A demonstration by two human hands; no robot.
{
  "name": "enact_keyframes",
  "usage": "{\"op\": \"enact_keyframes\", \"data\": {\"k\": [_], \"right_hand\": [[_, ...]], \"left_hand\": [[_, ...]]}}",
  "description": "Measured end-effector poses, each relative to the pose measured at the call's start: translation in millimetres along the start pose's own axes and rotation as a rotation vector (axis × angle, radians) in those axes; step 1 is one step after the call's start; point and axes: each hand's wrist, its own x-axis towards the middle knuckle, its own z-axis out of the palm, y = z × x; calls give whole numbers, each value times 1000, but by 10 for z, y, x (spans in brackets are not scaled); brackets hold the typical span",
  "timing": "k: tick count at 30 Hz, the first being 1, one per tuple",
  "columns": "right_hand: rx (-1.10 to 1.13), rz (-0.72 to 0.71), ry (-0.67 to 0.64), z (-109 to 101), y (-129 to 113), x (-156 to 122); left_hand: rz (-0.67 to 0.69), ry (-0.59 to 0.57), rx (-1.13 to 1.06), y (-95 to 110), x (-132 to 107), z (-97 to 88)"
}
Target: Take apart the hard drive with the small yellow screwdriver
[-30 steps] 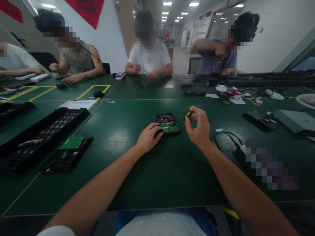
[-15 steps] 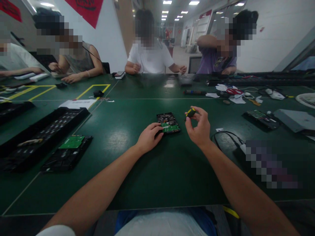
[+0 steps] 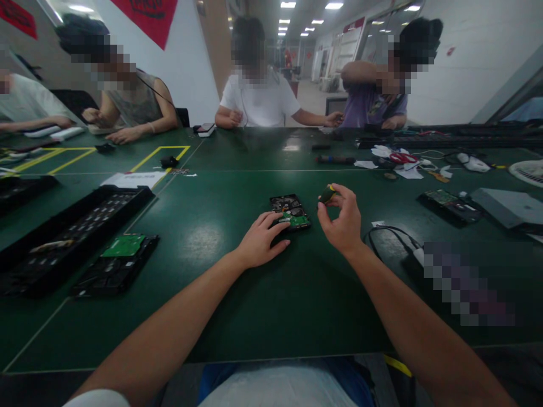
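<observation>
A hard drive [image 3: 287,202] with a green circuit board lies flat on the green table in front of me. My left hand [image 3: 263,242] rests its fingers over the drive's near left edge, fingers spread and thumb apart on the table side. To the right of the drive, my right hand [image 3: 343,221] is raised, closed on a small green and yellow screwdriver [image 3: 327,194] between thumb and fingers. The screwdriver is tilted and apart from the drive; its tip is hard to make out.
Left stand a second hard drive [image 3: 123,265] and a long black tray [image 3: 76,226]. Right are another drive [image 3: 452,206], a grey box [image 3: 509,208] and a cable [image 3: 394,229]. A dark pen-like tool [image 3: 335,160] lies farther back. Several people sit across the table.
My left thumb has moved away from the drive toward the right, and the fingers have spread over it. My right hand has shifted slightly, turning the screwdriver. The person opposite has reached sideways.
</observation>
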Motion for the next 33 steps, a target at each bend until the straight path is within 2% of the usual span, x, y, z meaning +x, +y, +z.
{"op": "enact_keyframes", "data": {"k": [26, 33], "right_hand": [[-34, -2, -55, -52, -47, 27], [-14, -38, -105, -77, -92, 53]], "left_hand": [[6, 5, -8, 1, -5, -6], [8, 13, -4, -6, -4, 4]]}}
